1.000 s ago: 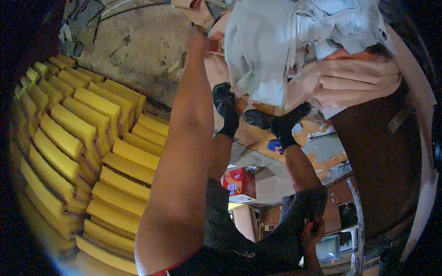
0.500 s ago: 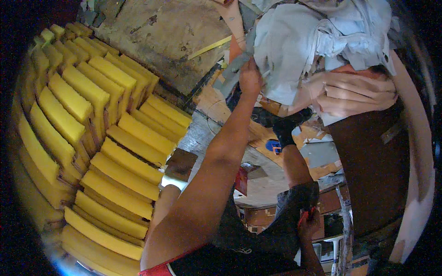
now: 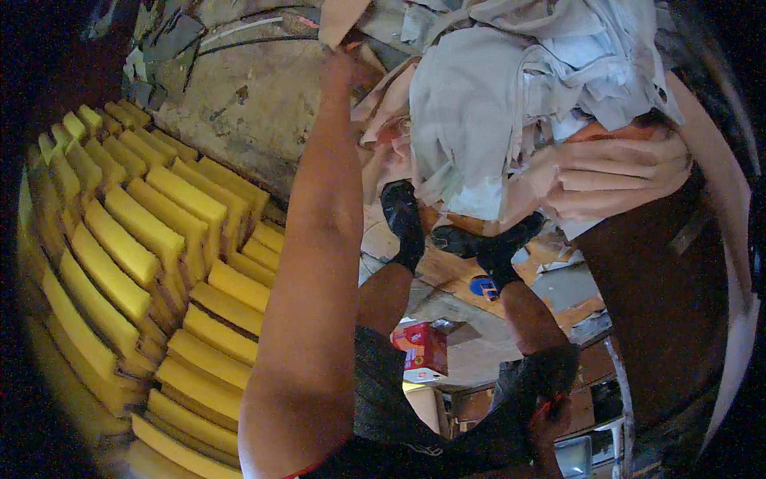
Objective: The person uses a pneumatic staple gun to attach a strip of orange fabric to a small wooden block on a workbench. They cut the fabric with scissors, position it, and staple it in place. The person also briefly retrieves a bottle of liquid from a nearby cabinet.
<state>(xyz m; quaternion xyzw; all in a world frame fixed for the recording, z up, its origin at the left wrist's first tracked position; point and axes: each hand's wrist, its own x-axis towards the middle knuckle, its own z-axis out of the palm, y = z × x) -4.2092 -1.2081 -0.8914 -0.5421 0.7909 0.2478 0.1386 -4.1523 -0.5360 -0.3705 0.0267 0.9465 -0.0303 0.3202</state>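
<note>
My left arm is stretched far forward. At its end my left hand (image 3: 338, 70), somewhat blurred, is closed on the lower edge of a flat peach-coloured fabric piece (image 3: 345, 20). To its right lies a heap of pale grey cloth (image 3: 467, 104), with crumpled peach fabric (image 3: 391, 112) along its left side. Low on the right, beside my knee, my right hand (image 3: 550, 423) is closed around something red (image 3: 552, 405); only a little of it shows, so its kind cannot be made out.
Stacked yellow foam strips (image 3: 211, 343) fill the left side. Folded peach fabric (image 3: 614, 176) rests over a dark brown sheet (image 3: 646, 295) on the right. A blue round object (image 3: 483, 286) and scraps lie by my feet (image 3: 487, 239). A red box (image 3: 423, 350) stands between my legs.
My left hand has moved forward and left, away from the grey cloth heap, with the peach piece now in it. My right hand stays low by the knee. The view has shifted slightly.
</note>
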